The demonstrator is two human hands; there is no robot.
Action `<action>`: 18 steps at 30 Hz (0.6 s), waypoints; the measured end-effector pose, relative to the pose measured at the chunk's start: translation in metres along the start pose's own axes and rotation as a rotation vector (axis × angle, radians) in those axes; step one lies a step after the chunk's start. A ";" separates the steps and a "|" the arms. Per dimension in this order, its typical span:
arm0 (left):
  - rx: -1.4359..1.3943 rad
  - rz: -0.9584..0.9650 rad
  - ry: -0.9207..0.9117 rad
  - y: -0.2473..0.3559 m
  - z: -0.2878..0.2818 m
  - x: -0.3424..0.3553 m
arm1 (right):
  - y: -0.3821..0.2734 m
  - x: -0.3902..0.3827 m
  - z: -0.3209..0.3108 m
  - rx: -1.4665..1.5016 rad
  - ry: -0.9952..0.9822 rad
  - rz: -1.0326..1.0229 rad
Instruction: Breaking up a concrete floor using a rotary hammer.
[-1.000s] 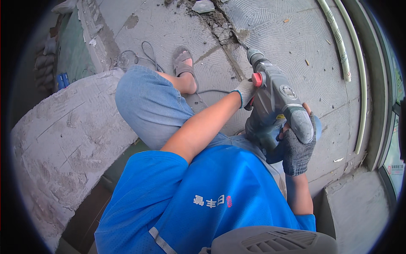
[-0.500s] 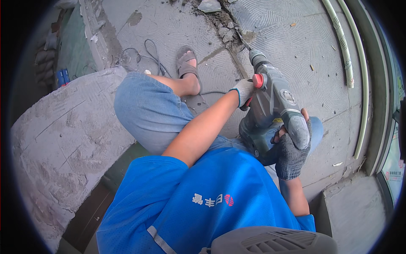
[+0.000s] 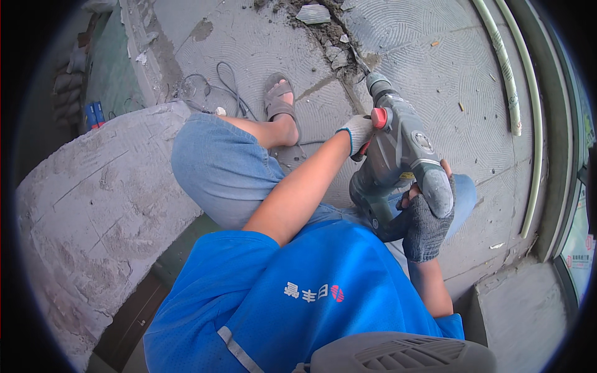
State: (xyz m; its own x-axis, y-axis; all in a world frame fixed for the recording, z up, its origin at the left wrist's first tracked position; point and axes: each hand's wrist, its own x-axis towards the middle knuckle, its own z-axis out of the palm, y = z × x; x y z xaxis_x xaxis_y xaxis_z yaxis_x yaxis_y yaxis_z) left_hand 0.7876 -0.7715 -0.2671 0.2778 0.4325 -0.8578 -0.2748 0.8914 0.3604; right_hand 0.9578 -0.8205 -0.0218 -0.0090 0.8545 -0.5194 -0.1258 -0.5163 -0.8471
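Observation:
A large grey-green rotary hammer (image 3: 401,133) lies across the front of my right leg, its nose turned toward the far side. My left hand (image 3: 357,134), in a whitish glove, is closed round the side handle near the front, beside a red knob (image 3: 379,118). Round the rear handle wraps my right hand (image 3: 428,224), in a dark grey glove with bare fingertips; the trigger is hidden. From the chuck a thin steel bit (image 3: 359,61) reaches down to a broken groove (image 3: 339,37) in the floor. Whether its tip touches bottom cannot be seen.
Broken mortar chunks (image 3: 313,14) lie along the groove. A grey cable (image 3: 233,93) loops beside my sandalled foot (image 3: 280,102). Two pale pipes (image 3: 527,112) run along the right, by a window frame. A rough plastered ledge (image 3: 102,186) stands on the left.
The whole view has shifted slightly, so the floor and rubble sit a little lower. Both hands keep their hold on the rotary hammer, which has hardly moved.

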 end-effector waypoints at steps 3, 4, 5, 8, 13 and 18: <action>0.013 -0.005 0.033 0.009 0.001 0.001 | 0.008 0.007 0.000 -0.115 0.046 -0.093; 0.031 -0.003 0.045 0.015 0.001 0.002 | 0.006 0.011 0.003 -0.026 0.042 -0.057; 0.050 -0.002 0.057 0.021 0.001 0.003 | 0.003 0.015 0.007 0.064 0.040 -0.021; 0.063 0.090 -0.050 0.018 -0.029 0.030 | -0.002 0.028 0.019 -0.050 -0.010 -0.013; -0.052 0.021 0.059 0.037 -0.042 0.038 | -0.001 0.041 0.025 0.121 -0.006 -0.032; 0.246 0.247 0.164 0.047 0.018 -0.053 | -0.020 0.012 -0.023 0.209 -0.056 -0.045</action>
State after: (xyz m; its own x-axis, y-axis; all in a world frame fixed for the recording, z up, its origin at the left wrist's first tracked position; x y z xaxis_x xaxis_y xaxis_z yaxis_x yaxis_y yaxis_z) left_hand 0.7765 -0.7496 -0.1981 0.0744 0.6286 -0.7741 -0.0808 0.7775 0.6236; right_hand 0.9827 -0.8014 -0.0137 -0.0528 0.8814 -0.4694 -0.3303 -0.4590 -0.8247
